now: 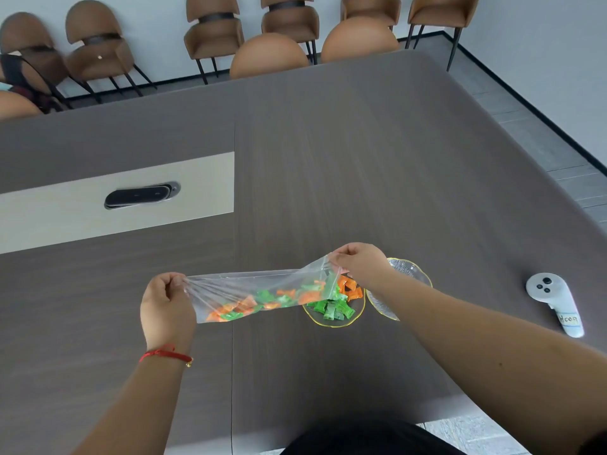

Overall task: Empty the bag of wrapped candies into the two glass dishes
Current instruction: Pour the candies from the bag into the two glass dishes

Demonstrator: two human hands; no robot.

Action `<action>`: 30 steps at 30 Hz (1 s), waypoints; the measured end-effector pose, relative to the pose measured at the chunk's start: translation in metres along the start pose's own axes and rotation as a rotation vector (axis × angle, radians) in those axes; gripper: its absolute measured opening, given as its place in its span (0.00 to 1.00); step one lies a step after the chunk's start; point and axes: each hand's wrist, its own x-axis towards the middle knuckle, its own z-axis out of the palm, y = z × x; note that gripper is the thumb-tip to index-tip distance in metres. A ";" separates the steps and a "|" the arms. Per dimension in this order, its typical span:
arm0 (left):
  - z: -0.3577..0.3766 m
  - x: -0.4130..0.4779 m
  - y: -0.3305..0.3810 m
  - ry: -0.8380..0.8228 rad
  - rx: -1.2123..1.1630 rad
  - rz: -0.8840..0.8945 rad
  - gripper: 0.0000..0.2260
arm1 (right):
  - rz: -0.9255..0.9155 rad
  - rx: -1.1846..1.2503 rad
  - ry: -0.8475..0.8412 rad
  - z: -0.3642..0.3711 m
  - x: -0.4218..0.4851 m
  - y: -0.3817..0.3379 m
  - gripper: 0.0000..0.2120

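A clear plastic bag (pixel 249 284) with orange and green wrapped candies (pixel 259 302) is stretched sideways above the table. My left hand (pixel 166 303) pinches its bunched bottom end. My right hand (pixel 359 262) grips its open mouth over the left glass dish (pixel 328 320). That gold-rimmed dish holds several green and orange candies (pixel 333 308). The second glass dish (pixel 412 274) stands just to its right, partly hidden by my right forearm; I see no candy in its visible part.
The dark wood table (pixel 361 159) has a pale inset panel with a black cable hatch (pixel 141 194) at the left. A white controller (pixel 555 302) lies at the right. Brown chairs (pixel 213 34) line the far wall.
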 end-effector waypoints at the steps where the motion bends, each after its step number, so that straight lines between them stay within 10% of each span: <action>1: -0.002 0.000 0.001 0.008 -0.003 0.001 0.08 | -0.013 -0.005 -0.001 -0.002 -0.002 -0.004 0.06; 30: 0.152 -0.039 0.107 -0.410 0.031 0.379 0.08 | 0.254 0.305 0.303 -0.147 -0.022 0.101 0.08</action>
